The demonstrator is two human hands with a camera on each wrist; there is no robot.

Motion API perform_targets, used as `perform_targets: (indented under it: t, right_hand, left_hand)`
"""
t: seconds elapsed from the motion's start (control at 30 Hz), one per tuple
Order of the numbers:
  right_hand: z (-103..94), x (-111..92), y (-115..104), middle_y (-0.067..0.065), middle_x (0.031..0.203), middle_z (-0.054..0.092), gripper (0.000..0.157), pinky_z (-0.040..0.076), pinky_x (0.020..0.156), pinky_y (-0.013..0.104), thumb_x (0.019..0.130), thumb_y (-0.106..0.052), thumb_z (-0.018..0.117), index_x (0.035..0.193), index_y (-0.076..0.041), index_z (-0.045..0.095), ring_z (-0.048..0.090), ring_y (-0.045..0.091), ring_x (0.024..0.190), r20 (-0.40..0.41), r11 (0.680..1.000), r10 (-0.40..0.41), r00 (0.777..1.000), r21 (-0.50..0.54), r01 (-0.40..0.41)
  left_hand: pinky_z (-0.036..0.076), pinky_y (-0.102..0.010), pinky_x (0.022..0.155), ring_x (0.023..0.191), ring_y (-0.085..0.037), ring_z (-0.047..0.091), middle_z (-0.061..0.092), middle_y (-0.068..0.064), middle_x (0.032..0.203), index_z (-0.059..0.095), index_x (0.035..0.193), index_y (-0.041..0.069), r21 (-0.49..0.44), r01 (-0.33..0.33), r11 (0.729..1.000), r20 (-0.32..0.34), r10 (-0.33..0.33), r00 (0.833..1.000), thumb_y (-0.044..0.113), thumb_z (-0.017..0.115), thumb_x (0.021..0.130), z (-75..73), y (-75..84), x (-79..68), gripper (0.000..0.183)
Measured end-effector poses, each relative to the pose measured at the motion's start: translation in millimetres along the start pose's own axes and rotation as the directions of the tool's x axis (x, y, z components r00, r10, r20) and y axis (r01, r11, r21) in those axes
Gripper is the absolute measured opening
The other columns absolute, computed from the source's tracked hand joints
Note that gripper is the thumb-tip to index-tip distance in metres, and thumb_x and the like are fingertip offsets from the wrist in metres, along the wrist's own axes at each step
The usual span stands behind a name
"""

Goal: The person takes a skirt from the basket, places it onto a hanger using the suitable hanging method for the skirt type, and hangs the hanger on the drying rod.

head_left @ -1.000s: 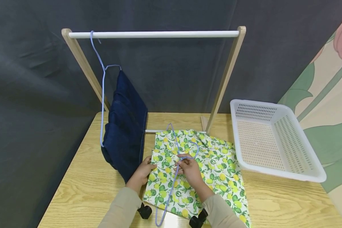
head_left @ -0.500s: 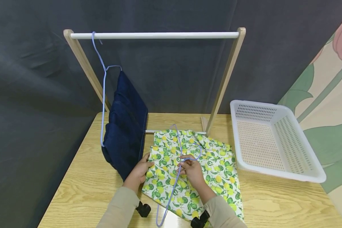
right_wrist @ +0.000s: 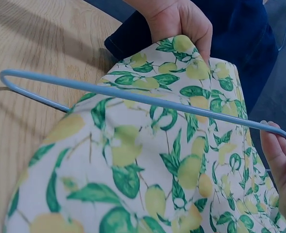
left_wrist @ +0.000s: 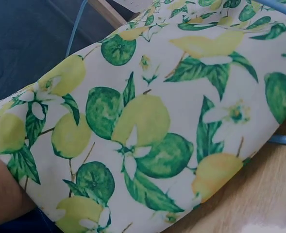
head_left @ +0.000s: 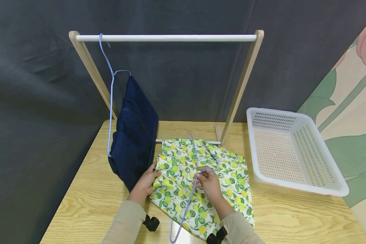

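A white cloth printed with lemons and green leaves (head_left: 177, 183) lies across the middle of the table, threaded through a light blue clothes hanger (head_left: 187, 206). My left hand (head_left: 146, 179) grips the cloth's left edge, thumb on top. With the fingertips of my right hand (head_left: 208, 183) I pinch the hanger just below its hook, over the cloth. In the right wrist view the hanger's long side (right_wrist: 147, 99) runs above the cloth, its rounded end past the cloth's edge. The left wrist view is mostly filled by the cloth (left_wrist: 143, 116).
A wooden rack with a white rail (head_left: 170, 38) stands behind. Dark blue denim (head_left: 134, 135) hangs at its left on another blue hanger (head_left: 111, 98), close beside my left hand. A white perforated basket (head_left: 296, 183) sits on the right of the wooden table (head_left: 88, 183).
Both hands shift: the left moves left with the cloth's edge, the right slightly right with the hanger. The cloth's right side draws leftward. The rack and basket stay put.
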State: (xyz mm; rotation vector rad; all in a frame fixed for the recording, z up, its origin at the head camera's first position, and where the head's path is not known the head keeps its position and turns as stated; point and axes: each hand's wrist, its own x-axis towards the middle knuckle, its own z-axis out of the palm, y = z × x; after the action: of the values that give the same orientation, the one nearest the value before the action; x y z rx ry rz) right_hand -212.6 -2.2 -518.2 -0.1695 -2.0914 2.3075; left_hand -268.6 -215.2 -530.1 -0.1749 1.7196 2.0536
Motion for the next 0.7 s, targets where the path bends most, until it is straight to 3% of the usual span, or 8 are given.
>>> perform_targets:
  t: [0.33,0.47,0.7]
  right_hand:
    - [-2.7,-0.7,-1.7,0.028,0.082,0.049,0.023,0.050,0.057,0.036,0.086,0.007,0.044,0.108,0.013,0.042,0.056,0.020,0.060,-0.023,1.000,-0.019,1.000,-0.001,0.019]
    - [-3.9,-0.8,-3.9,0.027,0.081,0.049,0.022,0.050,0.056,0.035,0.086,0.009,0.042,0.108,0.013,0.042,0.056,0.022,0.060,-0.024,0.999,-0.012,1.000,0.039,0.013]
    - [-5.4,-1.5,-8.5,0.023,0.080,0.050,0.023,0.049,0.055,0.030,0.085,0.009,0.043,0.108,0.013,0.043,0.055,0.020,0.059,-0.047,0.999,-0.011,0.999,0.033,0.013]
  left_hand:
    - [0.030,-0.036,0.090,0.114,-0.033,0.032,0.018,-0.021,0.136,0.006,0.139,0.009,-0.039,-0.006,0.999,-0.008,0.006,1.000,0.003,0.036,0.091,-5.7,4.5,-5.0,0.057]
    - [0.029,-0.037,0.091,0.115,-0.034,0.030,0.016,-0.021,0.136,0.007,0.139,0.008,-0.029,-0.015,0.999,-0.016,0.014,1.000,0.003,0.036,0.091,-8.0,6.6,-6.1,0.056]
    - [0.033,-0.037,0.086,0.109,-0.032,0.036,0.025,-0.021,0.132,0.011,0.139,0.011,-0.037,-0.004,0.999,-0.031,0.002,1.000,0.005,0.036,0.091,-12.6,7.5,-6.6,0.054]
